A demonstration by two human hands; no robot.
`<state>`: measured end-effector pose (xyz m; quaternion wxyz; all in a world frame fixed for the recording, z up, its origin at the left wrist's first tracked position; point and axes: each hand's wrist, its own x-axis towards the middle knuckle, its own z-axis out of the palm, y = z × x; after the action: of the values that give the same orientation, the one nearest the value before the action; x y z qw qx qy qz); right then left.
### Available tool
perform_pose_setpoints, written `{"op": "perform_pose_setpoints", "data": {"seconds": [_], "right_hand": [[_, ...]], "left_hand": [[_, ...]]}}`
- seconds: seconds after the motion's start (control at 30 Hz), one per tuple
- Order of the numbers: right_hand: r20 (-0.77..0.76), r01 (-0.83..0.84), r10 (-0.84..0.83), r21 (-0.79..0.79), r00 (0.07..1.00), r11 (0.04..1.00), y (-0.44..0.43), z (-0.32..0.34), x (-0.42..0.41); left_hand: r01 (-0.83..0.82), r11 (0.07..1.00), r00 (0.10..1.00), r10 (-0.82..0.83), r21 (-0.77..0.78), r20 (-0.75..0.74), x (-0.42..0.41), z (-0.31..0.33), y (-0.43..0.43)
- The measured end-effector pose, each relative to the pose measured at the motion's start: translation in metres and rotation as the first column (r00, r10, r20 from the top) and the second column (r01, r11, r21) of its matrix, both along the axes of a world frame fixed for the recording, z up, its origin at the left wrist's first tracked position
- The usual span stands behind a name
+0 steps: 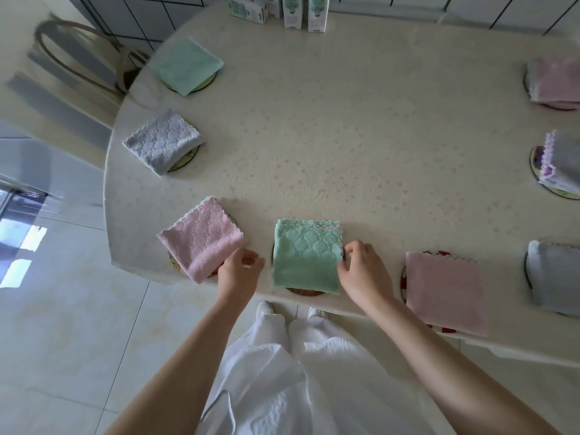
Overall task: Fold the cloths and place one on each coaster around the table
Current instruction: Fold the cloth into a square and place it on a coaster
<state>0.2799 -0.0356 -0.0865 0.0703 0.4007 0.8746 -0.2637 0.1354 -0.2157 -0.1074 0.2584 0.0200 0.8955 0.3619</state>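
Standing at the near edge of the counter (345, 136), a person has both hands down by a folded green cloth (306, 255), which lies flat on a coaster (306, 291) right in front of them. The right hand (361, 270) has its fingers curled onto that cloth's right edge. The left hand (240, 268) sits apart from it on the cloth's other side, fingers curled in, just beside the corner of a folded pink cloth (202, 238); whether it touches that corner I cannot tell. Round the left rim, a grey cloth (163, 141) and a pale green cloth (186, 65) each cover a coaster. To the right, a larger pink cloth (445, 293) lies on another. Cartons (292, 9) stand at the far edge.
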Motion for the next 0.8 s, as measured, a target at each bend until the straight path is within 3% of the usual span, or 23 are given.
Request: {"op": "perform_pose_setpoints", "data": {"seconds": [0.13,0.37,0.47,0.6,0.8], "right_hand": [[-0.081,-0.039,0.039,-0.006,0.996,0.999,-0.014,0.014,-0.035],[-0.148,-0.082,0.059,-0.158,0.987,0.984,-0.070,0.012,-0.115],[-0.127,-0.061,0.034,-0.215,0.991,0.975,-0.093,0.006,-0.147],[-0.025,-0.017,0.011,-0.234,1.000,0.972,-0.114,-0.001,-0.182],[0.124,0.068,-0.043,-0.201,0.991,0.977,-0.121,-0.002,-0.207]], "left_hand": [[-0.031,0.999,0.994,0.033,0.016,-0.109,-0.029,0.012,-0.022],[-0.175,0.984,0.978,0.171,-0.027,-0.119,-0.085,0.015,-0.086],[-0.205,0.978,0.979,0.205,-0.034,0.002,-0.100,0.007,-0.111],[-0.265,0.964,0.926,0.249,0.020,0.284,-0.107,-0.008,-0.125],[-0.248,0.966,0.851,0.183,0.070,0.492,-0.101,-0.009,-0.120]]}}
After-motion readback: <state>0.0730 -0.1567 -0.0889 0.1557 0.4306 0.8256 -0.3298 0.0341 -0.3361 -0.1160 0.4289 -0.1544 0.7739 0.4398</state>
